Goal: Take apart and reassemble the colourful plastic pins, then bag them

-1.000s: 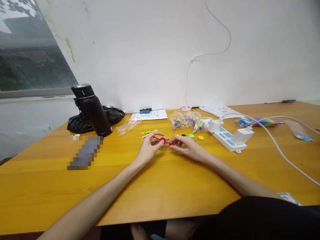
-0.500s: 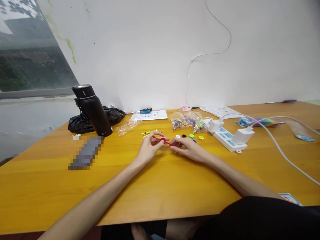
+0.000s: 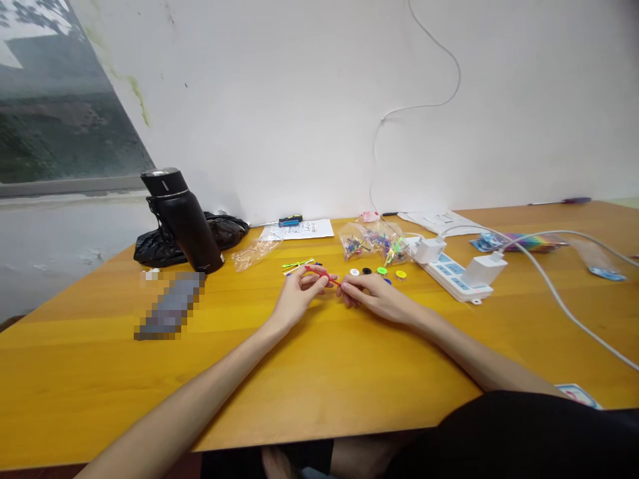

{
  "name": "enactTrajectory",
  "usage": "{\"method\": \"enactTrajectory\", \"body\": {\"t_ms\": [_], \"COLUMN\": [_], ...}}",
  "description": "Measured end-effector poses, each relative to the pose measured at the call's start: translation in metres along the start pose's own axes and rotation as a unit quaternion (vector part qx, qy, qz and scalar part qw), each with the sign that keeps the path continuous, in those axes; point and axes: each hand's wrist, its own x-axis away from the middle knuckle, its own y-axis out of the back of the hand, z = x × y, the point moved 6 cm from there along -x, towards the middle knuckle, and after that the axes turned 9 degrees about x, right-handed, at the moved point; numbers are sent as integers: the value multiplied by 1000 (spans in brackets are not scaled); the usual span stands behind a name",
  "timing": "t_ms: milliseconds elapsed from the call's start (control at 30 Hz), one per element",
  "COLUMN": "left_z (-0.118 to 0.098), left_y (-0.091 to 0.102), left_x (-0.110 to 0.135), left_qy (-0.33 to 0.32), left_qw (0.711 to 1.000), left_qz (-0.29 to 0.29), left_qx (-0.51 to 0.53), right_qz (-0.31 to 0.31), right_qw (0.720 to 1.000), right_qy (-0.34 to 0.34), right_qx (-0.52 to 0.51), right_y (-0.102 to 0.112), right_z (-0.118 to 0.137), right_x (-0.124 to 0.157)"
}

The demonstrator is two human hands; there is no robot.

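Note:
Between my two hands is a thin red plastic piece [image 3: 322, 273] with a wider middle part. My left hand [image 3: 295, 296] pinches its left and middle portion between thumb and fingers. The fingertips of my right hand [image 3: 372, 293] close on its lower right end. Just beyond the left fingers lie several slim plastic pieces [image 3: 298, 265] in yellow-green, white and blue. Past my right hand is a group of small round discs: a white disc [image 3: 354, 272], a black disc [image 3: 367, 271], a green disc [image 3: 382, 271], a yellow disc [image 3: 401, 274] and a partly hidden blue disc.
Clear bags of small colourful parts [image 3: 372, 241] lie at the back, near a power strip [image 3: 456, 279] with white chargers and cables. On the left stand a black bottle [image 3: 184, 226], a black plastic bag [image 3: 144, 249] and a blurred flat object [image 3: 172, 306]. A screwdriver [image 3: 289, 221] rests on paper.
The red piece has turned between my fingers, so its round middle shows more edge-on. My right fingers have curled in more at its end.

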Motion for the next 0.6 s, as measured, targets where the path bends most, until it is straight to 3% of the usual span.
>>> {"method": "enactTrajectory", "body": {"t_ms": [367,600], "left_z": [6,5], "left_y": [-3,-4], "left_x": [2,2], "left_qy": [-1,3], "left_qw": [999,999], "left_qz": [40,38], "left_qx": [11,21], "right_qz": [72,18], "right_qw": [997,1000], "right_qy": [10,1], "right_qx": [-27,5], "right_y": [-11,-2], "right_z": [3,3], "right_x": [3,1]}}
